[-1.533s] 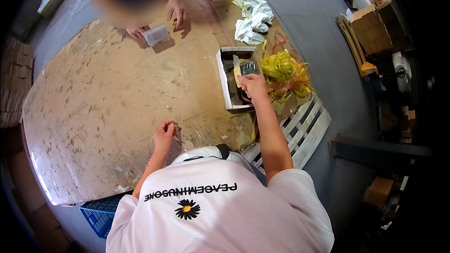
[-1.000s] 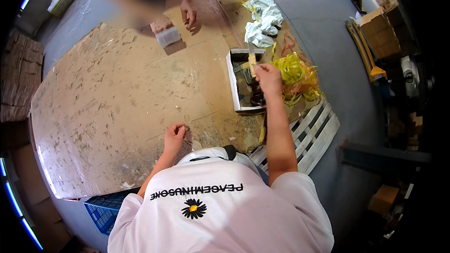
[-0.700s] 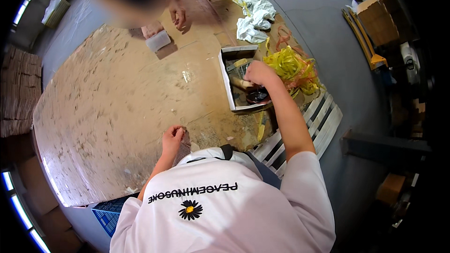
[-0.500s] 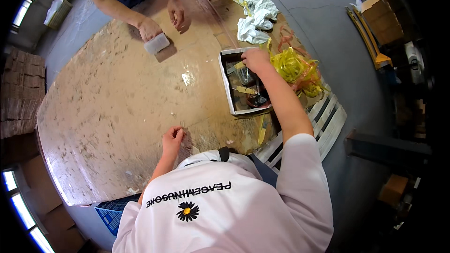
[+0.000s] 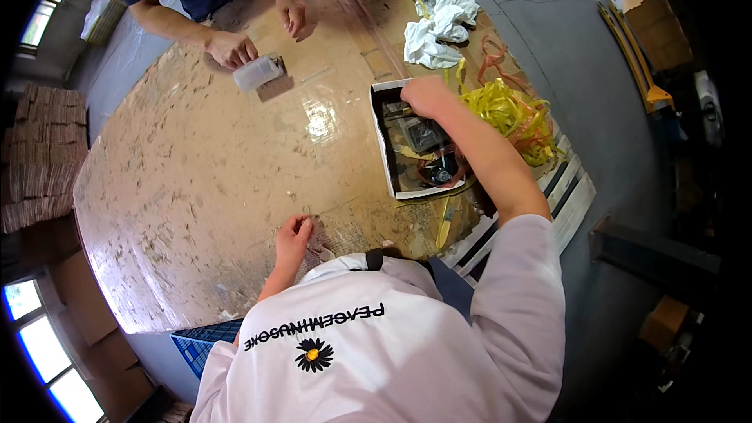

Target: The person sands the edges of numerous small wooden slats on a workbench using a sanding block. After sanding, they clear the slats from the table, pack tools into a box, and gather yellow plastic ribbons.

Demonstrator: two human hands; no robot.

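Note:
My right hand (image 5: 427,96) reaches into a shallow open box (image 5: 379,141) with white walls, over its far side. Its fingertips are hidden by the hand itself, so any hold is not visible. Inside the box lie a dark case with a clear front (image 5: 423,135), a yellow strip (image 5: 409,153) and a round black item (image 5: 441,171) with reddish cord about it. My left hand (image 5: 294,233) rests at the near edge of the table (image 5: 196,188), fingers curled together; whatever they pinch, if anything, is too small to see.
Opposite me, a person's hand (image 5: 233,50) holds a translucent whitish roll or block (image 5: 258,72). Right of the box lies a tangle of yellow strapping (image 5: 501,113); beyond it, crumpled white cloths (image 5: 439,12). A thin yellow tool (image 5: 445,225) lies near the corner, by a white slatted pallet (image 5: 572,204).
My right hand has moved slightly within the box, showing more of the dark case. The other person's hand has shifted left with the translucent piece, now tilted. The view has turned a little.

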